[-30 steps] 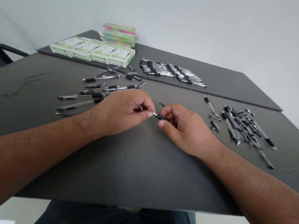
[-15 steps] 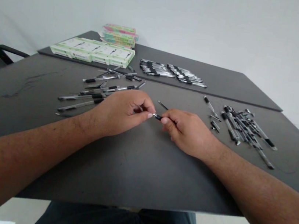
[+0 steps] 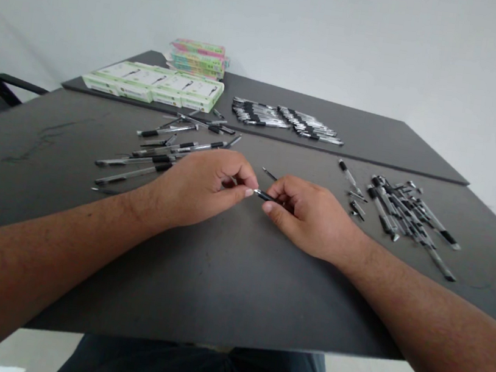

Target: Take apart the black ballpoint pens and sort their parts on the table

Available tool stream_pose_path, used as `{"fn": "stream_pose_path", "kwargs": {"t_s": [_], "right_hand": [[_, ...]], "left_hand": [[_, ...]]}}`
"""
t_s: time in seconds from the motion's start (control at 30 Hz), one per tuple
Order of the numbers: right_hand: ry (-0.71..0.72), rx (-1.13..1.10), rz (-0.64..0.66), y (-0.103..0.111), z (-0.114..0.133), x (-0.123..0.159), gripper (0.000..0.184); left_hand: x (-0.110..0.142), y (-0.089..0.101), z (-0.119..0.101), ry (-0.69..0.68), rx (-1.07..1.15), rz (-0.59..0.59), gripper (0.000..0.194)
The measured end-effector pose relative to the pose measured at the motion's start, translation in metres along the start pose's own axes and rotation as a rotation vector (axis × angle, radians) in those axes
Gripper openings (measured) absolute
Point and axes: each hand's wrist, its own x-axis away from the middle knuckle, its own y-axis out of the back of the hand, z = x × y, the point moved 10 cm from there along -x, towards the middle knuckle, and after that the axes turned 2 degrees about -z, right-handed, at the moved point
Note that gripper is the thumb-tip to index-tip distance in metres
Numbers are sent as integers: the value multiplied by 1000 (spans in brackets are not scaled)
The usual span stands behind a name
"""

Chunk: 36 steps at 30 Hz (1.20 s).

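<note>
My left hand [image 3: 204,185] and my right hand [image 3: 311,216] meet over the middle of the dark table [image 3: 198,277]. Between them is a black pen [image 3: 265,196]. The right hand's fingers are curled round its barrel, and the left thumb and forefinger pinch its silver tip end. A thin pen refill [image 3: 270,174] lies on the table just behind the hands.
Loose pens [image 3: 161,149] lie scattered to the left, a pile of pens and parts [image 3: 405,214] to the right. At the back are a neat row of pens [image 3: 285,119], flat green boxes [image 3: 156,84] and a stack of coloured packs [image 3: 199,58]. A chair arm [image 3: 13,85] shows far left.
The right hand's fingers shifted slightly on the pen, closing toward the left hand and then easing back. The left hand has stayed in place.
</note>
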Motion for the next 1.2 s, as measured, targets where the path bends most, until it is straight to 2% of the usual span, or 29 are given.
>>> {"fn": "stream_pose_path", "kwargs": {"t_s": [0.2,0.43,0.73,0.93,1.1,1.2], "right_hand": [[19,33,34,-2,3,1,20],[11,32,-6,1,2,1,9],[60,71,-27,0,4,1,6],[59,66,-3,-1,6,1,6],[12,26,62,-3,8,1,12],[-13,14,55,-2,7,1,12]], "left_hand": [[0,4,-5,-18,-11,-14,16],[1,6,-6,-47,-4,-53,18],[-1,-4,1,31,-72,47,27],[-3,-5,-1,7,-112,81,27],[-4,-4,-7,-39,-131,111,27],[-4,-2,-9,-35,-130,100,27]]}}
